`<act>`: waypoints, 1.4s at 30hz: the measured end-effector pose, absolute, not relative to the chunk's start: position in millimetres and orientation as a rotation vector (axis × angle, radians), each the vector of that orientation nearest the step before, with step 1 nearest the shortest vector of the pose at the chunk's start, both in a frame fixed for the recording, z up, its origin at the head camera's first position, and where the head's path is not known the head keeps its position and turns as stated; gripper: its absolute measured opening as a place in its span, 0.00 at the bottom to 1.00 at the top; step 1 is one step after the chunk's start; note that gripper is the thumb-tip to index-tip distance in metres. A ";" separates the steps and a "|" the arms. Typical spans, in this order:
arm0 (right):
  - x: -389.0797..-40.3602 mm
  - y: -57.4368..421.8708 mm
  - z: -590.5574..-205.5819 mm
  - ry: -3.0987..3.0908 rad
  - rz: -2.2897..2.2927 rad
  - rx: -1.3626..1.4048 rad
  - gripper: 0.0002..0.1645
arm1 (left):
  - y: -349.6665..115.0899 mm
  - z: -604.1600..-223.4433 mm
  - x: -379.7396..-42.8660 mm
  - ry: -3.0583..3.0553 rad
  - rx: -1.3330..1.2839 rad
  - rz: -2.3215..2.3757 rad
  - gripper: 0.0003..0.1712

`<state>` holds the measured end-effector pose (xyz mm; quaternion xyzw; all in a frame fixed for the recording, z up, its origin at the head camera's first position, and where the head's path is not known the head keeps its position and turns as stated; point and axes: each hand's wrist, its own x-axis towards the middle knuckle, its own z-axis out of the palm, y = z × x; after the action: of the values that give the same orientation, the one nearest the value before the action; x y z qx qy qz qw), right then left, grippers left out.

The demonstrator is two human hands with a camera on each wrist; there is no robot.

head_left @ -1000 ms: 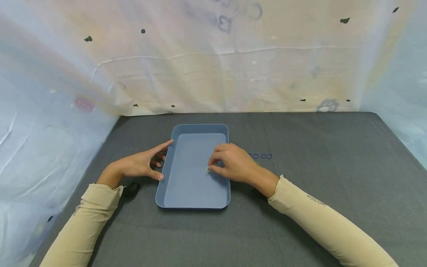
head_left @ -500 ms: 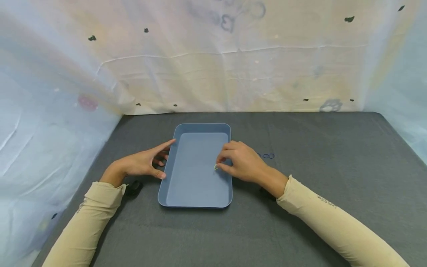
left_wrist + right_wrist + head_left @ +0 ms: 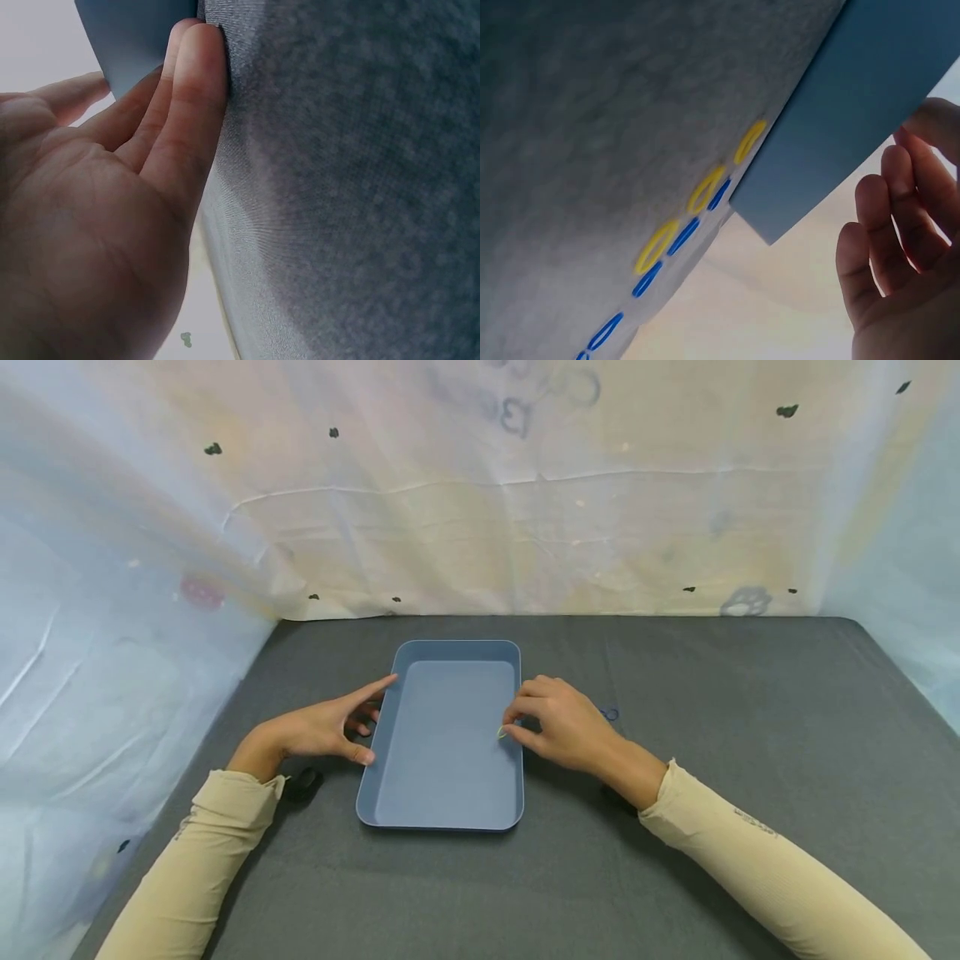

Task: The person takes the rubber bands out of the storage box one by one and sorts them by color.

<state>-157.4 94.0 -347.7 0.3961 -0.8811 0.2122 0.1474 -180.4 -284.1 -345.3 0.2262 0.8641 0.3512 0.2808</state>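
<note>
The blue-grey tray point(image 3: 442, 785) lies on the grey cloth, its inside bare in the head view. My left hand point(image 3: 318, 728) touches its left wall with spread, nearly straight fingers. Over the right side of the tray, my right hand point(image 3: 558, 727) pinches a small yellow rubber band point(image 3: 501, 732) between thumb and fingertips. In the right wrist view the curled fingers point(image 3: 874, 217) show beside the tray's side, with the pinched band hidden. Three yellow rubber bands point(image 3: 657, 246) and several blue rubber bands point(image 3: 604, 331) lie in rows next to the tray.
The right forearm and hand cover most of the band rows in the head view, leaving a blue band point(image 3: 611, 714) showing. A patterned curtain point(image 3: 480, 543) hangs behind the table, with pale sheets at both sides. Grey cloth point(image 3: 750, 710) extends to the right.
My right hand has moved rightward with the yellow rubber band, from nearer the tray's middle to its right wall. The left hand has kept its place at the left wall.
</note>
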 end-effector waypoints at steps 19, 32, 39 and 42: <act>-159.2 111.1 -347.8 -2.475 0.657 1.085 0.04 | -285.0 -344.8 -180.2 2.305 0.608 0.942 0.67; -159.6 121.3 -348.5 -2.502 0.642 1.062 0.03 | -286.1 -347.3 -182.9 2.310 0.609 0.936 0.68; -160.1 129.9 -348.7 -2.501 0.637 1.047 0.03 | -286.5 -346.2 -182.2 2.316 0.609 0.930 0.68; -160.0 134.0 -349.3 -2.499 0.626 1.037 0.03 | -286.4 -346.2 -181.7 2.314 0.603 0.930 0.68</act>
<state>-160.0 134.0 -349.3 0.3672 -0.8850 0.2216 0.1813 -181.7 -286.4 -346.2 0.2254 0.8648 0.3475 0.2838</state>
